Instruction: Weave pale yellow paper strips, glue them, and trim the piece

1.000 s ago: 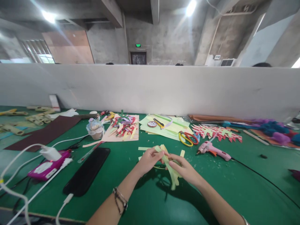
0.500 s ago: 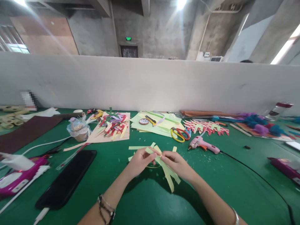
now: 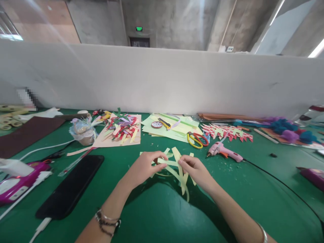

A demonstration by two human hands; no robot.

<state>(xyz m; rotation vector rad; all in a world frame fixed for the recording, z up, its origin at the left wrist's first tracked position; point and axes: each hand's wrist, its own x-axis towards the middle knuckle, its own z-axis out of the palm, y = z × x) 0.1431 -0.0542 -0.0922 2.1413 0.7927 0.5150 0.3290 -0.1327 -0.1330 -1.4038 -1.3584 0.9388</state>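
Observation:
Several pale yellow-green paper strips (image 3: 181, 170) cross one another between my hands, above the green tabletop. My left hand (image 3: 146, 165) pinches one strip between thumb and fingers, from the left side. On the right, my right hand (image 3: 193, 168) is closed on an upright pale yellow strip with thumb and fingertips. The loose strip ends hang down and stick out behind my fingers. Part of the strips is hidden by my left hand.
Beyond my hands lie scissors (image 3: 196, 140), paper sheets (image 3: 167, 136) with a cutter (image 3: 164, 123), and a pink glue gun (image 3: 224, 151) with its cord. Colored strips (image 3: 124, 126) lie left of them. Nearer left are a black phone (image 3: 71, 185) and a power strip (image 3: 22, 180).
My hands have moved a little apart, the left one leftward and the right one rightward. The paper strips have spread and turned between them. The view has tilted down slightly.

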